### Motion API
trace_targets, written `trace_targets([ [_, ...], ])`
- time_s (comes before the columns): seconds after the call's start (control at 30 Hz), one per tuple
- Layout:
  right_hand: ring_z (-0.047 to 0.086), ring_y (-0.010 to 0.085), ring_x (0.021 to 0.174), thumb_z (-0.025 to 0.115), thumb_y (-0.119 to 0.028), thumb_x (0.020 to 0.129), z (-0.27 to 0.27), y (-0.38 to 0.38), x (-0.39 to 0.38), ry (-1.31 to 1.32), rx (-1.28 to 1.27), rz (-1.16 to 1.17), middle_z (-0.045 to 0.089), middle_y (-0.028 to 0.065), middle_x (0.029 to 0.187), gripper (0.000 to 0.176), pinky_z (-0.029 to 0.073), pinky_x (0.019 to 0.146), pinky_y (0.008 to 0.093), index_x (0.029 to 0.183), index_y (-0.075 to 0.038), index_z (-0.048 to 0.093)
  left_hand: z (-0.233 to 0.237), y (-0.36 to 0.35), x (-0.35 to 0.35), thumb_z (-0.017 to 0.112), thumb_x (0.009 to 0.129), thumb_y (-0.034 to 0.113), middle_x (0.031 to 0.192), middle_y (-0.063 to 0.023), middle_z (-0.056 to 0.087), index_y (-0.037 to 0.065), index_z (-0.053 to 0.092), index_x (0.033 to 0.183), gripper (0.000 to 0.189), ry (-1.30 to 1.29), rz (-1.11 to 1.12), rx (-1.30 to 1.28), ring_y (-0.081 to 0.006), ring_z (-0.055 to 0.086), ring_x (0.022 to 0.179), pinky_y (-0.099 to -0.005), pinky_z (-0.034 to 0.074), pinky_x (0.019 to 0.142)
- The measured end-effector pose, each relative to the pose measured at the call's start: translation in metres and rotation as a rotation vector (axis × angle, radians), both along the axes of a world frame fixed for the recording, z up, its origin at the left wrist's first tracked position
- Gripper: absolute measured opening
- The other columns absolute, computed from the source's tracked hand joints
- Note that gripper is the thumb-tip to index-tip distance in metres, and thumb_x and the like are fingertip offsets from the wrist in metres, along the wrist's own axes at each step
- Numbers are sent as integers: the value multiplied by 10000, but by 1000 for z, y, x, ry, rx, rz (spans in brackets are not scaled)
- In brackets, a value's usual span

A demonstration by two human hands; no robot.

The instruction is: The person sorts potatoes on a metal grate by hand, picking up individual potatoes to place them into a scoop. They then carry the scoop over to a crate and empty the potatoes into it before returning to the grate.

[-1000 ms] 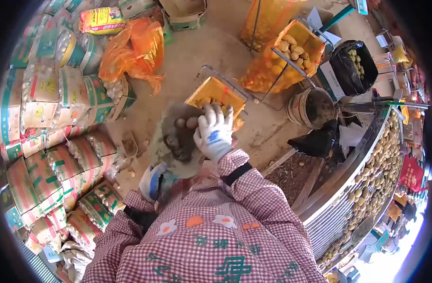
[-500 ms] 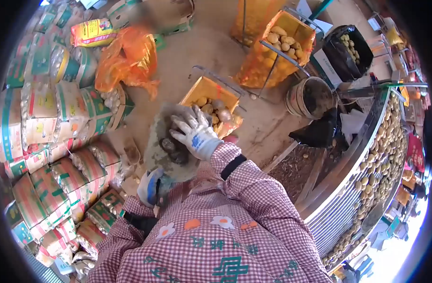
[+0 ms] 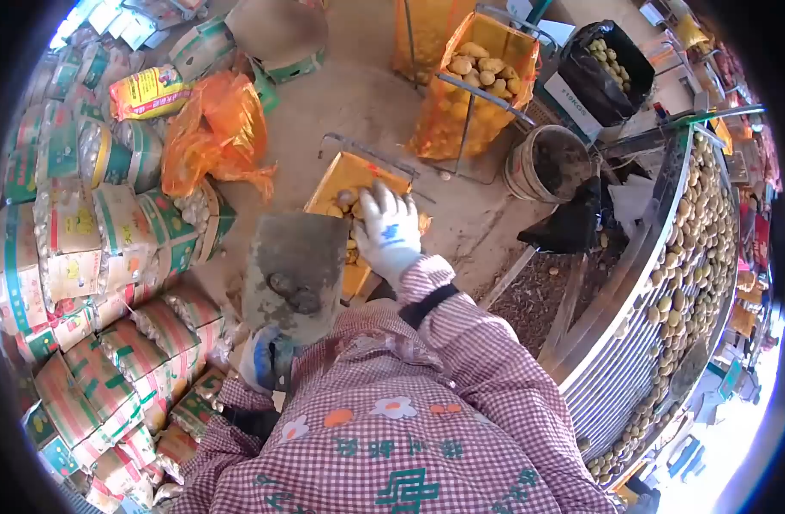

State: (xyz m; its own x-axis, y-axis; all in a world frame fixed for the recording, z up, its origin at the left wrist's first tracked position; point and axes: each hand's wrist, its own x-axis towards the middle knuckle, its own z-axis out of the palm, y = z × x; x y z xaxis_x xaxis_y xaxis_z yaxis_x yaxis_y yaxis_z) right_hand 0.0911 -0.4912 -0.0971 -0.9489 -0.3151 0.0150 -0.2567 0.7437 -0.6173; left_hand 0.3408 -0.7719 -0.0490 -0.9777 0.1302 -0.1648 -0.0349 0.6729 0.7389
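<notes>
The left hand grips the near end of the scoop, dark lumps ahead of it. The right hand, fingers spread, overlaps the potato bag; contact cannot be told.

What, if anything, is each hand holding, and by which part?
The white-gloved left hand grips a grey, flat, rectangular scoop by its near end. Whether the white-gloved right hand, over the orange, square-mouthed bag, holds anything cannot be told.
</notes>
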Motion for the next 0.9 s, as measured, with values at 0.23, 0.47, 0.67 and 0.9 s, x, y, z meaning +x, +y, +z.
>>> trace_targets([
  [0.23, 581, 466, 1183, 703, -202, 828, 7, 141, 74, 106, 29, -265, 569, 279, 1353, 476, 489, 1010, 534, 1262, -29, 616, -17, 3, -37, 531, 1036, 208, 1027, -142, 675, 17, 547, 1246, 284, -473, 471, 513, -268, 679, 881, -378, 561, 811],
  [0.47, 493, 440, 1312, 638, -73, 878, 81, 268, 187, 245, 222, -743, 490, 276, 1441, 462, 419, 1076, 514, 1329, 5, 575, 39, 99, -152, 565, 1043, 239, 1032, -96, 662, 18, 503, 1377, 405, -628, 390, 846, -194, 658, 864, -317, 555, 784],
  [0.67, 394, 487, 1389, 652, -129, 885, 101, 288, 300, 228, 451, -979, 407, 309, 1491, 597, 298, 1151, 599, 1437, 24, 484, 24, 172, -228, 615, 1014, 260, 1057, -89, 681, 37, 503, 1378, 442, -711, 41, 865, -191, 665, 831, -302, 565, 713],
  [0.9, 365, 449, 1425, 750, -263, 831, 99, 252, 347, -84, 445, -1231, 394, 265, 1534, 861, 209, 1210, 605, 1529, 29, 339, 19, 314, -341, 628, 982, 107, 1067, -79, 660, 149, 398, 1488, 558, -744, -250, 840, -200, 681, 799, -330, 586, 661],
])
